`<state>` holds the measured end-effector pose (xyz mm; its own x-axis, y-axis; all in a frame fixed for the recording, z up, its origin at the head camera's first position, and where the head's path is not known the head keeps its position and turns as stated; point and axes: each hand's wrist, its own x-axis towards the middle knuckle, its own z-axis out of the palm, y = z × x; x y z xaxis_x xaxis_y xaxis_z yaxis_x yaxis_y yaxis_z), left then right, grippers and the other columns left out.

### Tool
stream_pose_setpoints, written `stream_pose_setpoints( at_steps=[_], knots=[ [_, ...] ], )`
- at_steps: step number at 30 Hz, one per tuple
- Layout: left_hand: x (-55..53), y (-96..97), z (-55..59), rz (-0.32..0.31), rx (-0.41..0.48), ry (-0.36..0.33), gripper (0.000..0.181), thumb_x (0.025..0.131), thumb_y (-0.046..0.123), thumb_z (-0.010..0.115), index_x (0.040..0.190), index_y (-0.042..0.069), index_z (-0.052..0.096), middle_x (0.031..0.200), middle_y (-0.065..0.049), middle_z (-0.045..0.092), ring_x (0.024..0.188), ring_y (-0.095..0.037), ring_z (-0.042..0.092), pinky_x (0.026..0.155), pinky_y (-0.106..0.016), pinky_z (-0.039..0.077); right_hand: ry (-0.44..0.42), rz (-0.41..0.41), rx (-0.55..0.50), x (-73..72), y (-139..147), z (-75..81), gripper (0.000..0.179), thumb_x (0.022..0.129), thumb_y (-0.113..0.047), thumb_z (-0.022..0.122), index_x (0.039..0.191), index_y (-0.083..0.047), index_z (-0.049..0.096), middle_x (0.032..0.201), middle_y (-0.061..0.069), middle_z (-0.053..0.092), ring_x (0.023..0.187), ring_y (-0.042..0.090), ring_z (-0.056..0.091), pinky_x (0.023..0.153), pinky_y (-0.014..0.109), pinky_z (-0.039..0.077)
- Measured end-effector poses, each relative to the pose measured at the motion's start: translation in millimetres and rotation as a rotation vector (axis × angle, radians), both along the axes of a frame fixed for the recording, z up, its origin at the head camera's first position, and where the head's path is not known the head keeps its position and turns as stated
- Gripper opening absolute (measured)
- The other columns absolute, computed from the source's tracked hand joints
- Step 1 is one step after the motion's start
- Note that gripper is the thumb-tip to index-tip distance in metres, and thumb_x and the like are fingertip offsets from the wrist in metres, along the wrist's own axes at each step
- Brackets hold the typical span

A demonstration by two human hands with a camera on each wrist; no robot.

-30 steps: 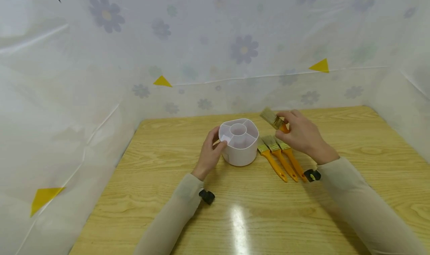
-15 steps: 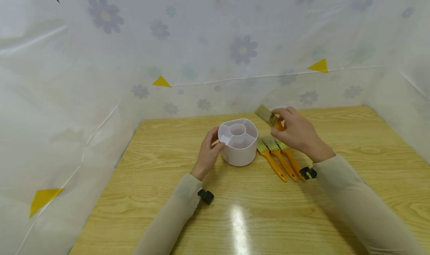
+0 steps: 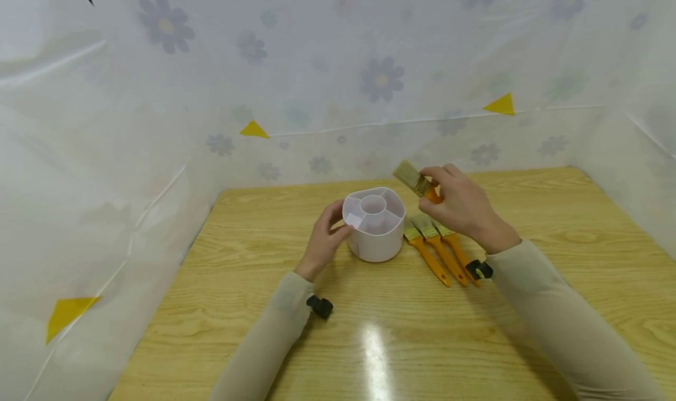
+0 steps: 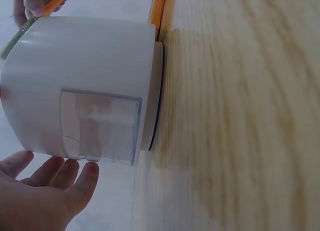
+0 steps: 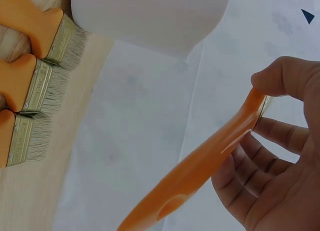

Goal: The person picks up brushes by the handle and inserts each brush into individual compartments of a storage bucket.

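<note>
A white round pen-holder-like organizer point(image 3: 376, 245), divided into several compartments around a central tube, stands on the table. My left hand point(image 3: 320, 243) holds its left side, thumb near the rim; the left wrist view has the fingertips against the wall by a clear rectangular window point(image 4: 100, 126). Up and to the right, my right hand point(image 3: 465, 207) pinches a paintbrush point(image 5: 192, 163) by its orange handle near the metal ferrule. The bristles point up and left, toward the space behind the organizer. Three similar paintbrushes point(image 3: 432, 259) lie side by side right of the organizer.
The wood-grain table point(image 3: 222, 330) is bounded by pale flowered plastic sheeting point(image 3: 317, 66) at the back and sides. Yellow triangles point(image 3: 499, 104) mark the sheeting. Small black cameras point(image 3: 320, 307) are worn at both wrists.
My right hand has carried the paintbrush left and slightly upward, toward the organizer. The left hand, the organizer and the lying paintbrushes stay in place.
</note>
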<state>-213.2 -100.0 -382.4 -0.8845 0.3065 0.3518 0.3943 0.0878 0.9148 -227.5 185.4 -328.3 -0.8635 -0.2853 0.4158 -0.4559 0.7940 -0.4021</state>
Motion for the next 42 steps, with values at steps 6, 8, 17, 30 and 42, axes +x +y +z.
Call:
stream_pose_setpoints(
  at_steps=[6,8,17,30,42],
  knots=[
    [-0.6,-0.7,0.2,-0.006,-0.006,-0.002,0.055,0.091,-0.004,0.056,0.141,-0.01,0.034,0.139,-0.03,0.04,0.128,-0.046,0.039,0.101,-0.054,0.039,0.02,0.007,-0.014,-1.2,-3,4.0,0.049,0.084,-0.024,0.064,0.13,-0.012,0.053,0.101,0.006,0.052,0.071,0.019,0.048,0.059,0.034,0.041],
    [-0.5,-0.8,0.2,-0.01,-0.006,-0.004,0.055,0.091,-0.003,0.055,0.141,-0.01,0.033,0.139,-0.03,0.04,0.128,-0.046,0.039,0.101,-0.054,0.039,0.027,0.008,-0.02,-1.7,-4,5.5,0.049,0.084,-0.024,0.064,0.13,-0.012,0.052,0.101,0.006,0.053,0.072,0.019,0.048,0.059,0.034,0.041],
    [-0.8,-0.8,-0.9,-0.021,-0.005,0.0,0.057,0.092,0.001,0.057,0.142,-0.01,0.032,0.139,-0.031,0.039,0.128,-0.046,0.039,0.102,-0.053,0.039,0.04,0.012,-0.043,-2.5,-9,10.2,0.05,0.083,-0.023,0.063,0.131,-0.013,0.053,0.102,0.006,0.053,0.074,0.019,0.049,0.061,0.035,0.042],
    [-1.8,1.1,-1.3,-0.018,-0.009,-0.002,0.058,0.091,-0.002,0.056,0.143,-0.01,0.031,0.14,-0.03,0.039,0.128,-0.046,0.039,0.102,-0.052,0.039,0.101,0.047,-0.088,-1.8,-22,12.3,0.049,0.081,-0.02,0.065,0.128,-0.011,0.055,0.099,0.006,0.054,0.071,0.017,0.048,0.058,0.033,0.041],
    [-1.1,0.7,-2.0,-0.015,-0.01,-0.004,0.057,0.092,-0.001,0.056,0.142,-0.009,0.032,0.139,-0.03,0.04,0.128,-0.046,0.039,0.102,-0.049,0.041,0.15,0.089,-0.132,-1.8,-33,14.8,0.049,0.081,-0.02,0.068,0.127,-0.011,0.056,0.098,0.006,0.054,0.073,0.018,0.048,0.06,0.033,0.043]
  ],
)
